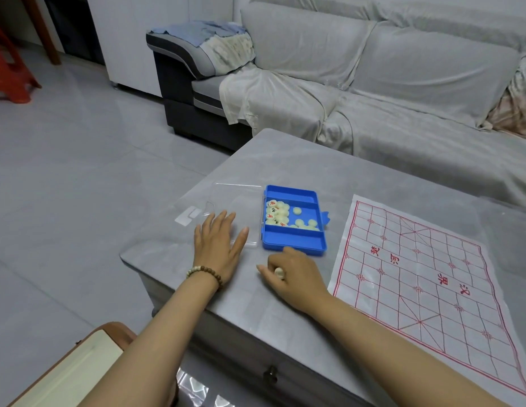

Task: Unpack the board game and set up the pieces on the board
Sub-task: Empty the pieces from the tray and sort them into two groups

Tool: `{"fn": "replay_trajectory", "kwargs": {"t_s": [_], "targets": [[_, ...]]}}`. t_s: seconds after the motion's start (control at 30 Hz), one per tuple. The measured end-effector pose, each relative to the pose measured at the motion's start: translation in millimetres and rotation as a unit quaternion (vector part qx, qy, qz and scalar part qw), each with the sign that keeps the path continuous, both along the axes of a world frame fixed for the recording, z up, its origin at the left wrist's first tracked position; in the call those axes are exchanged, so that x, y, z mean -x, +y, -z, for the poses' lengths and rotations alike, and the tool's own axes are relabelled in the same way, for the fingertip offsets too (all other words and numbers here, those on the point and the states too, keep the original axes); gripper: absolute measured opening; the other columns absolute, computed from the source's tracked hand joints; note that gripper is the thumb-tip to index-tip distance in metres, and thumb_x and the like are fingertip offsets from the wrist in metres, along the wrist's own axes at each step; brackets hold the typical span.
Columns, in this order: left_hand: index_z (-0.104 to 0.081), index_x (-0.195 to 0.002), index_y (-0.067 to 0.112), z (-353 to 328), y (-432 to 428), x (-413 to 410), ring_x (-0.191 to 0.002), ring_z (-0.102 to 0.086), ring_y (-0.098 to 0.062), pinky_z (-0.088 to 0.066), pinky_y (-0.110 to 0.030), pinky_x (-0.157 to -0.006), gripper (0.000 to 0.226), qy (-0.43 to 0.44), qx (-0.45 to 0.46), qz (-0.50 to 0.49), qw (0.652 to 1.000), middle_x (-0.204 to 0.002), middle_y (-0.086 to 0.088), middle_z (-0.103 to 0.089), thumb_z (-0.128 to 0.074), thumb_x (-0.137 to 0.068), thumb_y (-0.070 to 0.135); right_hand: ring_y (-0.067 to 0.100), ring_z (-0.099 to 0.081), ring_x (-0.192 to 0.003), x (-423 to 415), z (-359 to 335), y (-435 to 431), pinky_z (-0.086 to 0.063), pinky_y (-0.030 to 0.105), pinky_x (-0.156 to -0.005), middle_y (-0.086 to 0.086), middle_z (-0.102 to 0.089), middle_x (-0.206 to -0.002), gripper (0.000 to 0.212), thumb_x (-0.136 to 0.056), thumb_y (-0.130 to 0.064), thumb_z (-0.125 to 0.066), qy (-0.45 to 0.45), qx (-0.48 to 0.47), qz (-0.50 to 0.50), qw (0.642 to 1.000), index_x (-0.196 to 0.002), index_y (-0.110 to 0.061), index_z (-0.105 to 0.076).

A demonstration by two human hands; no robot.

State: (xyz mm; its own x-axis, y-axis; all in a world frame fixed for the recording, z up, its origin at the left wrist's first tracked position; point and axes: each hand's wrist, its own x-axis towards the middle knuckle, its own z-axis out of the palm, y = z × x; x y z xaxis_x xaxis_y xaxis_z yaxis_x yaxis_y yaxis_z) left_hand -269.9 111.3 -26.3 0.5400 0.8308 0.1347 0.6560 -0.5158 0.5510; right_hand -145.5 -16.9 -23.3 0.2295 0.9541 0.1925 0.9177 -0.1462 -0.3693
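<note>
Head view: A person's left hand (219, 248), a bead bracelet (204, 274) on the wrist, lies palm down near the left edge of a grey surface (314, 160). Its fingers (223, 221) are straight and spread, resting on a clear lid (226, 201) and holding nothing. The lid lies flat, its right edge against the left side of a blue plastic box (294, 246).

The box sits open a little in from the surface's left edge. Its middle compartment holds a cluster of cream xiangqi pieces (277, 214), most crowded at the left end and a few loose towards the right. Some show red or black characters.

The right hand (294, 274) rests on the surface just in front of the box's near wall. Its fingers (273, 261) are curled round a single pale piece (279, 272), only part of which shows.

To the right of the box, apart from it, a paper xiangqi board (426, 283) printed in red lies unfolded and bare, running towards the surface's near right edge. A sofa (402, 83) draped in grey cloth stands beyond the far edge.
</note>
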Motion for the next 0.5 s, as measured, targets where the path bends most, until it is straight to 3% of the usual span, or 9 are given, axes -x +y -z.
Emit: {"fn": "replay_trajectory", "kwargs": {"t_s": [0.17, 0.27, 0.37, 0.43, 0.5], "targets": [[-0.026, -0.146, 0.022, -1.0, -2.5, -0.5, -0.145, -0.007, -0.018, -0.004, -0.04, -0.118, 0.056, 0.006, 0.007, 0.0, 1.0, -0.154, 0.001, -0.022, -0.029, -0.096, 0.049, 0.006, -0.046, -0.086, -8.5, 1.4, -6.8, -0.038, 0.023, -0.079, -0.011, -0.051, -0.091, 0.023, -0.087, -0.046, -0.057, 0.094, -0.021, 0.003, 0.995, -0.087, -0.024, -0.054], [-0.025, -0.146, 0.022, -2.2, -2.8, -3.5, -0.145, -0.006, -0.018, -0.003, -0.04, -0.118, 0.056, 0.01, 0.01, -0.003, 1.0, -0.155, 0.001, -0.021, -0.028, -0.097, 0.049, 0.002, -0.042, -0.116, -9.8, -2.1, -23.6, -0.033, 0.022, -0.101, -0.013, -0.051, -0.125, 0.033, -0.093, -0.047, -0.048, 0.068, 0.015, -0.034, 0.997, -0.12, -0.029, -0.055], [-0.025, -0.146, 0.022, -2.8, -4.6, -8.1, -0.144, -0.006, -0.019, -0.001, -0.04, -0.118, 0.056, 0.014, 0.009, 0.001, 1.0, -0.155, 0.001, -0.021, -0.028, -0.097, 0.049, 0.0, -0.009, -0.143, -9.8, 1.3, -38.9, -0.003, 0.022, -0.116, -0.015, -0.014, -0.157, 0.056, -0.096, -0.053, -0.032, -0.008, 0.105, -0.092, 0.99, -0.148, -0.033, -0.022], [-0.024, -0.146, 0.022, -2.0, -5.5, -10.8, -0.145, -0.006, -0.019, 0.0, -0.041, -0.117, 0.057, 0.016, 0.011, 0.0, 1.0, -0.155, 0.0, -0.02, -0.028, -0.097, 0.049, -0.002, 0.009, -0.143, -8.9, 3.3, -40.4, 0.008, 0.024, -0.117, -0.016, 0.005, -0.158, 0.065, -0.092, -0.06, -0.019, -0.022, 0.148, -0.096, 0.984, -0.151, -0.034, -0.003], [-0.024, -0.146, 0.021, -1.2, -5.4, -12.9, -0.145, -0.005, -0.019, 0.001, -0.041, -0.117, 0.057, 0.02, 0.016, -0.002, 1.0, -0.155, 0.0, -0.019, -0.027, -0.097, 0.05, -0.002, 0.015, -0.142, -5.5, 2.4, -34.6, 0.012, 0.025, -0.116, -0.015, 0.01, -0.157, 0.071, -0.088, -0.064, -0.011, -0.022, 0.162, -0.09, 0.982, -0.15, -0.033, 0.003]]}}
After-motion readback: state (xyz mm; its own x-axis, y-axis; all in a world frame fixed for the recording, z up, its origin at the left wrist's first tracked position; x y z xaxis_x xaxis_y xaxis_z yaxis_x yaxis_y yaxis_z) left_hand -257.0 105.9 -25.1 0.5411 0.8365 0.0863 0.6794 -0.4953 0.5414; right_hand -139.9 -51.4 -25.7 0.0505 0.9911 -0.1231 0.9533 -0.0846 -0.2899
